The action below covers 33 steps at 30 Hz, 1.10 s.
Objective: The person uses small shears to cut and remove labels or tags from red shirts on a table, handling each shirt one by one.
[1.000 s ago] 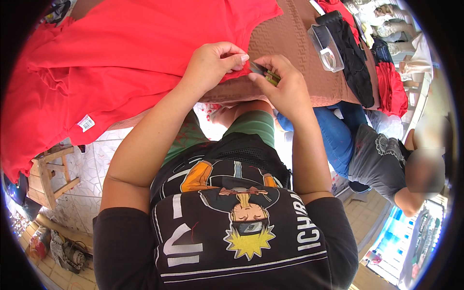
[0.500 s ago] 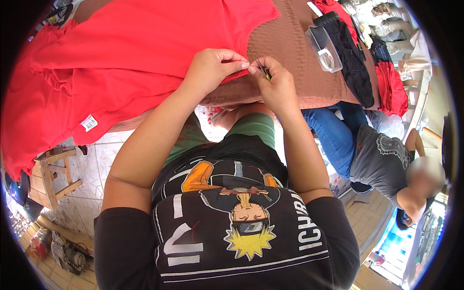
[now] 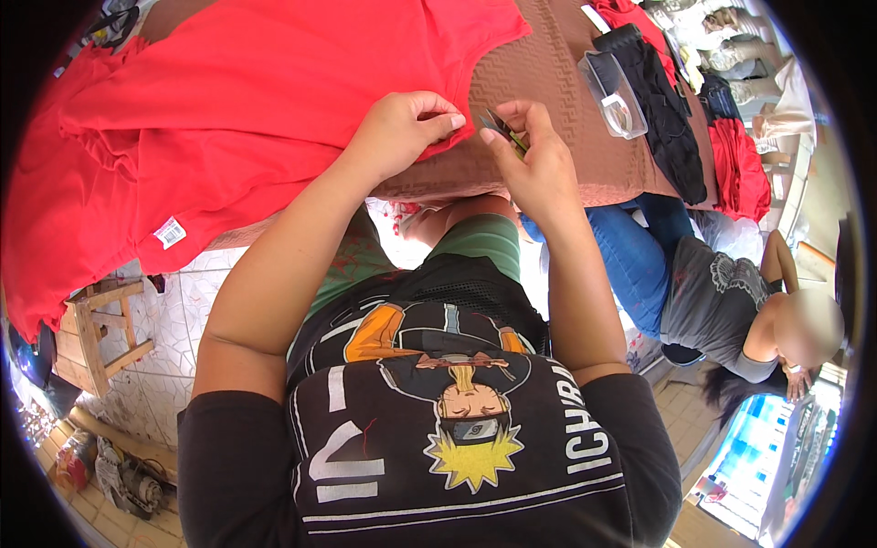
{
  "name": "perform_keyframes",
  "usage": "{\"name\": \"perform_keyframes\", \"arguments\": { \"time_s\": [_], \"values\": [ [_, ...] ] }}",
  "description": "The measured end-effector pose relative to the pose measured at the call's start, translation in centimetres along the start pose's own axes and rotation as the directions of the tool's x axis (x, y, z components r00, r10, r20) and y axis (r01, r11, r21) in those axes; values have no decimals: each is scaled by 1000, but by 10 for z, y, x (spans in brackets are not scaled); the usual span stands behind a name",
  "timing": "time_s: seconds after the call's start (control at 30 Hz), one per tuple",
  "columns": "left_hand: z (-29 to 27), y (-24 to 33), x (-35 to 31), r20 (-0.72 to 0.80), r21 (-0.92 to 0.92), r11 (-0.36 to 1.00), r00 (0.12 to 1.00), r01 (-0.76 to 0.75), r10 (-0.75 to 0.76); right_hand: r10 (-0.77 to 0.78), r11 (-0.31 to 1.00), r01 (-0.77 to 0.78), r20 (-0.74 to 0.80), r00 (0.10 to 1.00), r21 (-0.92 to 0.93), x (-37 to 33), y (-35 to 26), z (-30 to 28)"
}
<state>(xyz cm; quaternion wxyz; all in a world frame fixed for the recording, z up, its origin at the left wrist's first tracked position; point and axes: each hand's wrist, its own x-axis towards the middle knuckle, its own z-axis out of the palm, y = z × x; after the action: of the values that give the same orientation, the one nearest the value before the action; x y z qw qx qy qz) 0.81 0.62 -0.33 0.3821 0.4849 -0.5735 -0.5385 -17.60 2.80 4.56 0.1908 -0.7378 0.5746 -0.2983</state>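
Note:
A large red garment (image 3: pixel 256 100) is spread over the brown quilted cloth (image 3: pixel 534 73) in front of me and hangs off toward the left. My left hand (image 3: pixel 397 137) pinches the garment's near right edge between thumb and fingers. Just to its right, above the brown cloth, my right hand (image 3: pixel 541 169) holds small thread snips (image 3: pixel 495 122). Their dark blades point up and left, with a bit of yellow-green handle visible in the palm. A narrow gap separates the snips from the red edge.
Right of my hands lie a clear plastic box (image 3: pixel 614 91) and a black garment (image 3: pixel 665 128), with folded red cloth (image 3: pixel 738 164) beyond. A wooden stool (image 3: pixel 96 333) stands at left under the hanging fabric. Another person (image 3: pixel 717 301) sits close on my right.
My right hand has drawn away from my left, rightward, with the snips. The left hand keeps its pinch on the red edge. The other person's arms and head have shifted.

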Motion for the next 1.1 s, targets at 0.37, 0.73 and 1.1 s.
{"name": "perform_keyframes", "arguments": {
  "time_s": [0.37,0.73,1.1],
  "values": [
    [2,1,0,17,-32,999,999,30,-29,-99,979,113,88,991,-172,-13,-7,4],
    [-44,85,-41,266,191,764,782,-616,564,-146,915,174,104,984,-364,19,-1,-65],
    [-11,13,3,260,739,477,854,-476,450,39,963,-5,124,992,-268,53,18,-186]
  ]
}}
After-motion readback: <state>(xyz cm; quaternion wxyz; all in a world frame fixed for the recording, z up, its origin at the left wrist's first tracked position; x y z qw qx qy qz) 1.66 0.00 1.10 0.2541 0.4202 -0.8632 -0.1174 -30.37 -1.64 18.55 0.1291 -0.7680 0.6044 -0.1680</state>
